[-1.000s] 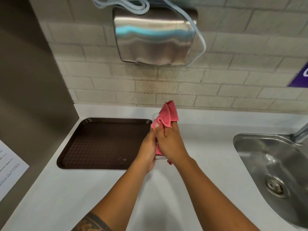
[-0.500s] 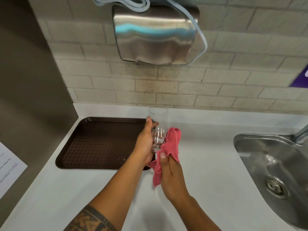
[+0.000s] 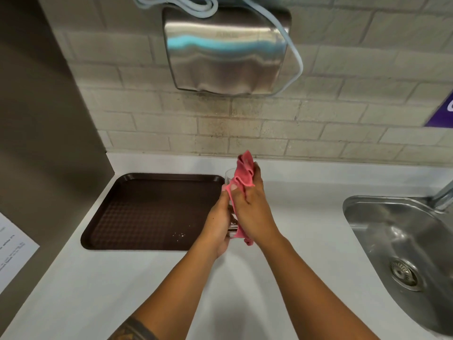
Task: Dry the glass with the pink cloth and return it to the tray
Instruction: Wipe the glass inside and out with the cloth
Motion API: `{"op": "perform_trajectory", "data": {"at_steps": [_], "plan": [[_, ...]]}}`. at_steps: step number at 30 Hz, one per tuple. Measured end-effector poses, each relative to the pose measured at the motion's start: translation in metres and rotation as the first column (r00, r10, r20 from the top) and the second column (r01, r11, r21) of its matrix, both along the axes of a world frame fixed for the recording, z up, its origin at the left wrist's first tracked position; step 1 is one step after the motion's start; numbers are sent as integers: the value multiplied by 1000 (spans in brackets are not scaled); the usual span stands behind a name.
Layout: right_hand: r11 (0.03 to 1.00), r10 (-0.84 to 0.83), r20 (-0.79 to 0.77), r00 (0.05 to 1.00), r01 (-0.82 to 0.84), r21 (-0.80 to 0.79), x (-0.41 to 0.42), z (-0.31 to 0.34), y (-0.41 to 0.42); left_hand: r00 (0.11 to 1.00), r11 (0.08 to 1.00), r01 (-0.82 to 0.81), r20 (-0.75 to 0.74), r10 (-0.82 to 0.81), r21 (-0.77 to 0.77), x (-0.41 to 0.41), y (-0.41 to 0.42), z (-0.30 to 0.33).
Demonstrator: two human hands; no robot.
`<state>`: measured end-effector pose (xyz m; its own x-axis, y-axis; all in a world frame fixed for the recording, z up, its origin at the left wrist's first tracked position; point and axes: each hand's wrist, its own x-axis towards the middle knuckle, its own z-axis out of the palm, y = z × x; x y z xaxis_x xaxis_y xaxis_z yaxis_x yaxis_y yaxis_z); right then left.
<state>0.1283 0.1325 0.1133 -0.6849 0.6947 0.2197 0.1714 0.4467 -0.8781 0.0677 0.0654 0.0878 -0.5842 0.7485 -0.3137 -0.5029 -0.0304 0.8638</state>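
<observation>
A clear glass [image 3: 228, 176] is held above the counter just right of the brown tray [image 3: 137, 209]. My left hand [image 3: 218, 224] grips its lower part from the left. My right hand [image 3: 255, 214] presses the pink cloth [image 3: 244, 173] against the glass's right side, and the cloth covers most of it. Only the glass's rim at the left and a bit of its base between my hands show. The tray holds nothing but a few white specks.
A steel sink [image 3: 402, 241] with a drain sits at the right, its tap at the far right edge. A steel hand dryer [image 3: 228, 52] hangs on the tiled wall above. A brown panel with a paper sheet [image 3: 12, 251] stands at the left.
Half a second ago the cloth was low beside the glass's base and the glass stood uncovered. My right hand has since moved the cloth up over the glass.
</observation>
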Motion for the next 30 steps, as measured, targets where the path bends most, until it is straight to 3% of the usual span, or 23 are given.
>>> {"op": "perform_trajectory", "data": {"at_steps": [6, 11, 20, 25, 28, 30], "plan": [[912, -48, -9, 999, 40, -409, 17, -11, -6, 992, 995, -96, 82, 98, -36, -7, 4, 0], [805, -103, -15, 995, 74, -588, 40, -41, -44, 991, 989, -135, -31, 133, -62, -23, 7, 7], [894, -103, -31, 994, 79, -441, 41, -36, -55, 997, 994, -79, -27, 77, -81, -14, 6, 3], [939, -109, 53, 993, 120, -321, 45, -44, -50, 968, 982, -135, -231, 101, -135, -19, 4, 1], [949, -123, 144, 982, 159, -272, 48, -53, -48, 984, 987, -65, -175, 38, -147, -17, 2, 7], [929, -115, 166, 979, 165, -331, 47, -54, -52, 990, 989, -54, -133, 36, -137, -12, 3, 9]]}}
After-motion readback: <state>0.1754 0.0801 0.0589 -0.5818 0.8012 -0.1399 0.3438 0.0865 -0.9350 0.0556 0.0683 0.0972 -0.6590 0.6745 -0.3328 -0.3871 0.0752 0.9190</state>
